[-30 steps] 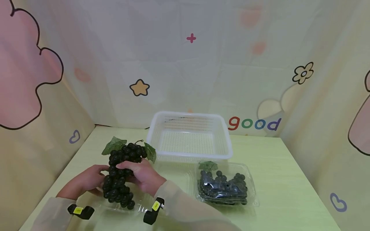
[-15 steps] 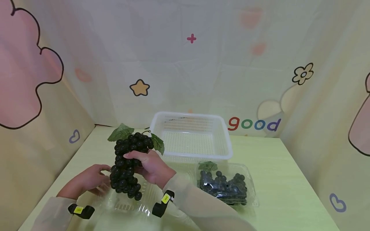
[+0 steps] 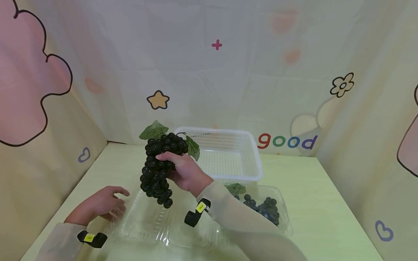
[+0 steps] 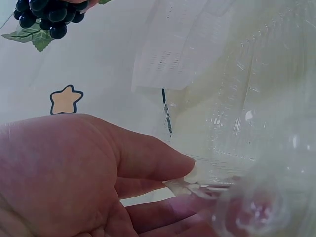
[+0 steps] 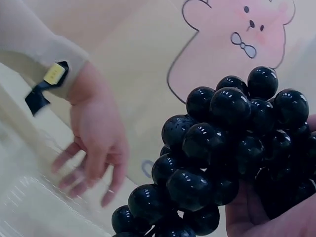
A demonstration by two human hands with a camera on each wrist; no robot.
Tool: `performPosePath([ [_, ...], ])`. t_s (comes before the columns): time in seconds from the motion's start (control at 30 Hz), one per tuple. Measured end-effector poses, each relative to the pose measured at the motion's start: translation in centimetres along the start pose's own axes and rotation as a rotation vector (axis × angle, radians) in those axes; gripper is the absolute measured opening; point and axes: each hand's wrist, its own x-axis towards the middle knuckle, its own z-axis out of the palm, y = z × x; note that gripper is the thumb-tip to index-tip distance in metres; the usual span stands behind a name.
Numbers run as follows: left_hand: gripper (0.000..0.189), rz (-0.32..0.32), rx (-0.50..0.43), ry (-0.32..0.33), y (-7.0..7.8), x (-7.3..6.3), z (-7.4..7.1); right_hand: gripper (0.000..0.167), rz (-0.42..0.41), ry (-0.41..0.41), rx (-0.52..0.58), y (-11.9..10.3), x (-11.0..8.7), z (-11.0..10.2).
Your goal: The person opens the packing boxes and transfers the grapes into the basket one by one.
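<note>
A bunch of black grapes (image 3: 156, 175) with green leaves is held up by my right hand (image 3: 189, 174), thumb across its front and fingers behind. The tip of the bunch hangs over an open clear plastic clamshell container (image 3: 140, 224) on the table. My left hand (image 3: 102, 202) is at the container's left edge. In the left wrist view, the left thumb and fingers (image 4: 153, 215) pinch its thin clear rim, and some fingers show through the plastic. Large round grapes (image 5: 229, 108) fill much of the right wrist view, partly covering the right hand (image 5: 281, 224).
A white perforated plastic basket (image 3: 256, 168) stands at the back middle. To the right sits another clear container (image 3: 283, 203) with black grapes (image 3: 269, 208) and a leaf, partly behind the right sleeve (image 3: 241, 217). Printed curtains (image 3: 209, 72) enclose the table's (image 3: 313, 195) back and sides.
The right hand has lifted the grapes up and to the right, out of the left clear container, uncovering it. The left hand has stayed at the container's edge.
</note>
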Motion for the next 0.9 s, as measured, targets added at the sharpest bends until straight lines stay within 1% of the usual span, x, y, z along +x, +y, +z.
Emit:
performPosePath([
  [0.23,0.042,-0.010,-0.002,0.022,-0.4,0.1,0.3,0.043,-0.003,0.051,-0.018,-2.7,0.9,-1.7],
  [0.47,0.044,0.006,-0.037,0.027,-0.8,0.1,0.6,0.043,-0.033,0.091,-0.014,-5.1,2.2,-3.4],
  [0.7,0.043,0.006,-0.036,0.028,-0.9,0.1,0.6,0.042,-0.065,0.142,-0.020,-6.6,3.4,-4.6],
  [0.9,0.041,0.014,-0.041,0.027,-0.9,0.1,0.6,0.048,-0.096,0.196,-0.014,-7.2,4.7,-5.8],
])
